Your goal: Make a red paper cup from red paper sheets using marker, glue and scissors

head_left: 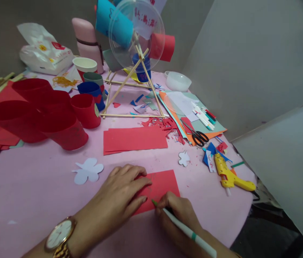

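Observation:
A sheet of red paper (pixel 164 182) lies on the pink tabletop before me, with faint marks on it. My left hand (pixel 123 190) rests flat over its left part, fingers spread. In my right hand (pixel 177 211) is a white felt-tip pen (pixel 182 227) with a green band; its green tip is at the paper. To the left lies a white flower-shaped paper cutout (pixel 88 171), and a smaller white flower cutout (pixel 184 158) is up to the right. More red paper strips (pixel 135 139) lie stacked just beyond.
Red paper cups (pixel 62 130) crowd the left. A wooden-stick stand (pixel 126 84) carries a wheel of cups at the back. Scissors (pixel 200 138) and several pens (pixel 203 116) lie on coloured sheets at right, near a yellow glue gun (pixel 230 173) by the table edge.

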The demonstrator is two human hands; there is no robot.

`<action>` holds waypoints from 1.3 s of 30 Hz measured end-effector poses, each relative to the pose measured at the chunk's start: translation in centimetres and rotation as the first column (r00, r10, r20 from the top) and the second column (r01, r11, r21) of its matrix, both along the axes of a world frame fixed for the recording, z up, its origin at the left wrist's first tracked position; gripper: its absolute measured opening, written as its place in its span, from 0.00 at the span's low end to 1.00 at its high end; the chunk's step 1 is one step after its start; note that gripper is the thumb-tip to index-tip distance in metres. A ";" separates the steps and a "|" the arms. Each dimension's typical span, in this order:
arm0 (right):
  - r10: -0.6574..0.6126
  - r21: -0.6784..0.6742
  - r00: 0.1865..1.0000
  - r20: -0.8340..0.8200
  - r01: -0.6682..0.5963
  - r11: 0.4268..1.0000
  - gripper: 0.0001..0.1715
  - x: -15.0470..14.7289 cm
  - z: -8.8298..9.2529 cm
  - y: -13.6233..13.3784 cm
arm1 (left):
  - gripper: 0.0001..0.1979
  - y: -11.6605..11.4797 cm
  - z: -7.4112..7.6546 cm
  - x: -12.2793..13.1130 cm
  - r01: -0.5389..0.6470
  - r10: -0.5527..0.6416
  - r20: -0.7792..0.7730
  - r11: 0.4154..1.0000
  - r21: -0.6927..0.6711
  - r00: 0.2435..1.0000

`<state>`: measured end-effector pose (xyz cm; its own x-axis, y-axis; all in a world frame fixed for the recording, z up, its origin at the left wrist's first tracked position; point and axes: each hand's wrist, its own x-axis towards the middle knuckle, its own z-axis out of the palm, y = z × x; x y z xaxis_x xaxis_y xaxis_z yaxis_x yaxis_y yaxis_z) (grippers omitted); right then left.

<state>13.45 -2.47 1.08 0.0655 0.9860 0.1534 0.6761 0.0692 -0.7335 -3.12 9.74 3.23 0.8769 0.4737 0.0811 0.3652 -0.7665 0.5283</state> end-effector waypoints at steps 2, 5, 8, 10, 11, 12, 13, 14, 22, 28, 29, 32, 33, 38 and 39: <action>-0.001 0.011 1.000 0.025 0.001 1.000 0.09 0.0 -0.1 0.0 | 0.14 0.0 0.1 0.0 -0.003 0.003 -0.002 1.000 -0.004 1.000; -0.009 0.010 1.000 0.029 0.009 1.000 0.08 0.0 -0.2 0.0 | 0.14 0.0 0.1 0.1 -0.003 0.003 -0.005 1.000 -0.012 1.000; -0.033 -0.005 0.999 0.026 0.033 0.999 0.08 0.0 -0.2 -0.1 | 0.14 0.1 0.0 0.0 -0.001 0.001 -0.015 1.000 -0.019 1.000; -0.054 -0.011 0.998 0.030 0.055 0.998 0.09 0.0 -0.2 -0.2 | 0.14 0.0 -0.1 0.0 0.001 -0.001 -0.019 1.000 -0.021 1.000; -0.061 -0.012 0.998 0.029 0.061 0.998 0.09 0.0 -0.2 -0.2 | 0.14 0.0 -0.1 -0.1 0.002 -0.003 -0.019 1.000 -0.021 1.000; -0.063 -0.012 0.998 0.025 0.063 0.998 0.09 0.0 -0.2 -0.2 | 0.14 0.0 -0.1 -0.1 0.003 -0.003 -0.017 1.000 -0.021 1.000; -0.062 -0.010 0.998 0.021 0.062 0.998 0.09 0.0 -0.2 -0.2 | 0.14 0.0 -0.1 -0.1 0.003 -0.003 -0.014 1.000 -0.020 1.000; -0.063 -0.007 0.998 0.018 0.063 0.998 0.09 0.0 -0.2 -0.2 | 0.14 0.0 -0.1 -0.2 0.002 -0.002 -0.013 1.000 -0.021 1.000; -0.103 0.031 0.995 0.010 0.102 0.994 0.09 -0.1 -0.3 -0.3 | 0.14 0.1 0.0 0.1 -0.005 0.004 -0.015 1.000 -0.021 1.000; -0.100 -0.034 0.993 -0.067 0.098 0.995 0.08 0.0 0.2 -0.4 | 0.13 0.1 0.0 0.1 0.001 -0.001 -0.019 1.000 -0.020 1.000; -0.103 -0.049 0.991 -0.082 0.100 0.994 0.08 0.0 0.2 -0.4 | 0.13 0.1 -0.1 0.1 -0.001 0.000 -0.017 1.000 -0.021 1.000; -0.104 -0.062 0.988 -0.117 0.097 0.993 0.07 0.0 0.3 -0.5 | 0.13 0.1 -0.1 0.0 -0.006 0.006 -0.012 1.000 -0.022 1.000; -0.101 -0.061 0.988 -0.121 0.094 0.994 0.07 0.0 0.3 -0.5 | 0.14 0.1 -0.1 0.0 -0.008 0.008 -0.012 1.000 -0.022 1.000; -0.104 -0.083 0.990 -0.099 0.096 0.992 0.07 0.1 0.3 -0.4 | 0.14 0.1 -0.1 0.1 -0.005 0.004 -0.022 1.000 -0.025 1.000; -0.104 -0.083 0.990 -0.100 0.096 0.992 0.07 0.1 0.3 -0.4 | 0.13 0.1 -0.1 0.2 -0.005 0.005 -0.023 1.000 -0.025 1.000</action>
